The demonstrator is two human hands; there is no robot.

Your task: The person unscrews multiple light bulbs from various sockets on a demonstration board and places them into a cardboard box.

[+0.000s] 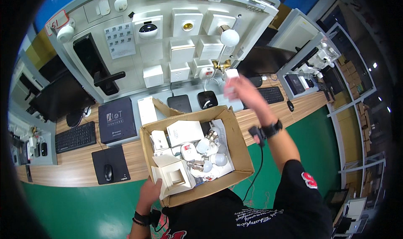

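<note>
My left hand (149, 192) grips the near left corner of an open cardboard box (241, 155). Its thumb lies by the flap of an open white carton (173, 178), and its other fingers are mostly hidden. The cardboard box holds several light bulbs (218, 159), a round white device with a red patch (189, 151) and a larger white carton (184, 132). Beyond its far right corner, my right hand (243, 91) is raised toward the panel, blurred by motion. At its fingertips is a small white block-shaped thing (231, 74), whose kind I cannot make out.
A panel (151, 52) of mounted devices stands behind, with a white bulb (229, 37), a brass valve (221, 65) and a black door lock (96, 64). On the wooden desk (136, 163) are a black case (117, 119), keyboards, mice and a small black device (207, 99).
</note>
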